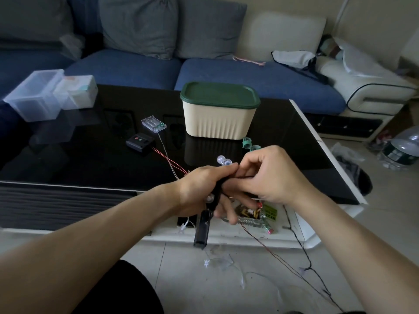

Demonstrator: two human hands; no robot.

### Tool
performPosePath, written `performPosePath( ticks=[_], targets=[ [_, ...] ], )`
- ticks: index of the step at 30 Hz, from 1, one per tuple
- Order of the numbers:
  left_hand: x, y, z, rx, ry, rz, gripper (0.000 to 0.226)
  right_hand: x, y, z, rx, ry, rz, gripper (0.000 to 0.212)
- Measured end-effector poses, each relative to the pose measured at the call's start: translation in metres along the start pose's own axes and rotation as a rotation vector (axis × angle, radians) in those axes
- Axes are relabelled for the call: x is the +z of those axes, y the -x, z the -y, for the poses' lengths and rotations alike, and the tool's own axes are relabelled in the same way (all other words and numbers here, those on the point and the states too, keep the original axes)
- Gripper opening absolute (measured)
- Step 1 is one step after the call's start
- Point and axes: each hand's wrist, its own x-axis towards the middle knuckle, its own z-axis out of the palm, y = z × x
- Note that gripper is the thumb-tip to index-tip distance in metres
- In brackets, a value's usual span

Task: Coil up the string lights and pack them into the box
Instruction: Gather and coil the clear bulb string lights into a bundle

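The string lights (pixel 223 161) are bunched in our hands at the near edge of the desk (pixel 90 155), in front of the box (pixel 218 114), which stands shut under its green lid (pixel 219 94). Left of the box lie a clear battery case (pixel 153 124) and a black controller (pixel 140 142). In front of it, our left hand (pixel 199 189) has its fingers curled round the dark bundle, and our right hand (pixel 267 175) pinches the wire just beside it.
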Motion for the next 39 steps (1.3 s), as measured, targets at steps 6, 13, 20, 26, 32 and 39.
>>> performPosePath(
  ticks=[6,13,20,26,32,39],
  targets=[
    [-0.001,0.001,0.0,0.002,-0.267,-0.023,0.079,0.003,-0.004,-0.005,0.107,-0.096,0.102,0.036],
    [-0.011,-0.001,0.003,0.031,-0.158,-0.041,0.057,-0.002,-0.004,-0.016,0.187,-0.467,0.31,0.04],
    [-0.013,-0.008,-0.002,0.101,0.302,-0.219,0.047,-0.003,-0.002,-0.024,0.553,-0.663,0.476,0.029],
    [-0.037,-0.004,-0.011,0.236,0.528,-0.45,0.047,-0.016,-0.006,-0.042,0.644,-0.667,0.408,0.033],
    [-0.036,-0.001,-0.002,0.221,0.347,-0.52,0.049,-0.022,-0.007,-0.05,0.664,-0.453,0.149,0.034],
    [-0.028,0.009,0.003,0.043,0.138,-0.149,0.053,-0.011,-0.012,-0.05,0.476,-0.122,-0.212,0.039]
  ],
)
